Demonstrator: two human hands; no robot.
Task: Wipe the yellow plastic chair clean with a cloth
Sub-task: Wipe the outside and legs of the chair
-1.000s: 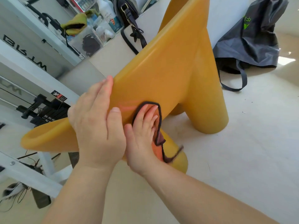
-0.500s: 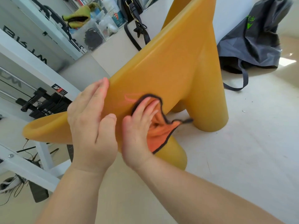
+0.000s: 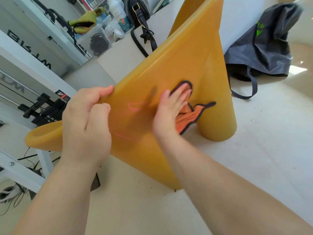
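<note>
The yellow plastic chair [image 3: 183, 61] is tipped over on the pale floor, its broad smooth face turned toward me. My left hand [image 3: 86, 119] grips the chair's upper edge, fingers curled over it and thumb on the near face. My right hand [image 3: 171, 107] presses an orange cloth with a dark border [image 3: 189, 116] flat against the chair's face with straight fingers. Part of the cloth hangs loose to the right, by a thick round leg [image 3: 218, 119]. Faint pink marks [image 3: 133, 107] show on the chair between my hands.
A grey bag [image 3: 264, 48] lies on the floor at the right behind the chair. A white metal frame with black weights [image 3: 44, 109] stands at the left. A ledge behind holds a black handbag [image 3: 138, 16], bottles and a clear box. Cables lie at the lower left.
My right hand has slid the cloth up and to the right across the chair's face. My left hand has curled its fingers over the chair's edge, and the chair has tipped further toward me.
</note>
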